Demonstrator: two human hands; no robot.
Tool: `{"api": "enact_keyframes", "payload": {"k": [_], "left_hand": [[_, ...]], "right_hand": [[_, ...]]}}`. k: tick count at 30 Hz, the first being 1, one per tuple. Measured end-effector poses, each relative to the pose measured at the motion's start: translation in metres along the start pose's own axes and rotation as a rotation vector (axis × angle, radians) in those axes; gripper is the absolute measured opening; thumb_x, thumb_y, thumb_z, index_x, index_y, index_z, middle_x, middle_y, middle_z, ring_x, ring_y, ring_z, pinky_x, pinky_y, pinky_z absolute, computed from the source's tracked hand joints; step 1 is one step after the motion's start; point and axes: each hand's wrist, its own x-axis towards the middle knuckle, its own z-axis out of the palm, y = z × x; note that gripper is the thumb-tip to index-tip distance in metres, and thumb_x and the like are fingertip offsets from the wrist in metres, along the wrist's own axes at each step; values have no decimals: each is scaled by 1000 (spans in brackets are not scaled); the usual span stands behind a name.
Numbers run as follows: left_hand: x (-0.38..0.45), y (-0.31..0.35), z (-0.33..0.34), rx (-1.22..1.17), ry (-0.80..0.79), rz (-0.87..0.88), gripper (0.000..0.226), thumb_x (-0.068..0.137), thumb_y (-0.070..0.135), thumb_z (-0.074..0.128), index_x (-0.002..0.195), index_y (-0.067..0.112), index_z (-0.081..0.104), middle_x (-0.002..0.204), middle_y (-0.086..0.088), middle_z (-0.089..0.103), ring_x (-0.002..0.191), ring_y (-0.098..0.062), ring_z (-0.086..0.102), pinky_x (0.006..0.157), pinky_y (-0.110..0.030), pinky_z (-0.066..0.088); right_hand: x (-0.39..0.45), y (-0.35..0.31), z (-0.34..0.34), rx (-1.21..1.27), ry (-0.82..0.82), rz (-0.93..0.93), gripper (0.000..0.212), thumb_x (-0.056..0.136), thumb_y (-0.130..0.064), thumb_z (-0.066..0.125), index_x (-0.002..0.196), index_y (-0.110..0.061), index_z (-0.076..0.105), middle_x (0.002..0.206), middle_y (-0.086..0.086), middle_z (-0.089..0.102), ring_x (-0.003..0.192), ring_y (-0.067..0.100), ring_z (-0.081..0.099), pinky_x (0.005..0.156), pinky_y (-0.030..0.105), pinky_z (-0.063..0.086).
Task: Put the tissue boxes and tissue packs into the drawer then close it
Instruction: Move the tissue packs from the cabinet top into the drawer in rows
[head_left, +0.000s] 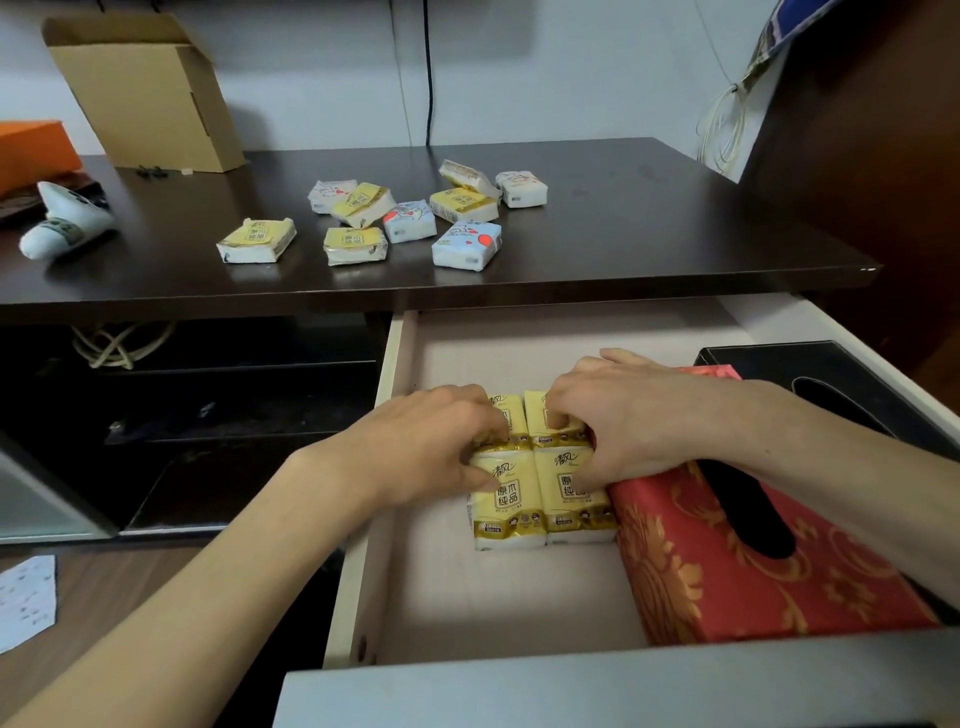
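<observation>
So, progress: roughly midway, judging by what lies where.
Drawer (400, 415): pulled open, not yet closed.
Done: red tissue box (727, 571) and black tissue box (831, 374) lie at the drawer's right; yellow tissue packs (540, 499) sit in a block just left of the red box.
Hands: left hand (431, 447) and right hand (628, 421) press curled fingers onto the yellow block, seemingly squaring it; whether they pinch it is unclear.
Left: about ten loose packs (358, 244) scattered on the bench (675, 228), then shutting the drawer.
</observation>
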Motion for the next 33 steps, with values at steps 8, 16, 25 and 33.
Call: {"api": "enact_keyframes", "payload": {"k": [8,16,25,33], "left_hand": [[0,-10,-17,-33,228,-94,58,80,62,65,128,32,53,120,14,53,114,-8,48,90,-36,48],[3,-60,-49,-167,748,-343,33,92,38,57,122,24,61,122,7,57,117,-13,51,90,-38,48],[28,-95,-52,-72,561,-645,56,94,52,47,131,11,52,136,-9,52,128,-28,42,100,-44,40],[2,-126,-51,-154,703,-661,41,95,44,57,119,13,69,129,-5,52,122,-25,40,92,-38,43]], "right_hand": [[8,1,-3,342,344,77,19,93,-31,56,93,-28,75,107,-11,66,108,18,59,94,45,51],[53,8,-44,782,818,69,21,89,-12,65,101,-25,76,102,-9,72,100,11,66,94,35,50],[173,10,-103,777,773,106,32,94,-9,58,124,-16,68,125,0,68,122,19,59,103,34,46],[251,-12,-138,542,536,61,58,95,-18,65,150,-18,49,155,9,48,142,29,44,112,40,37]]}}
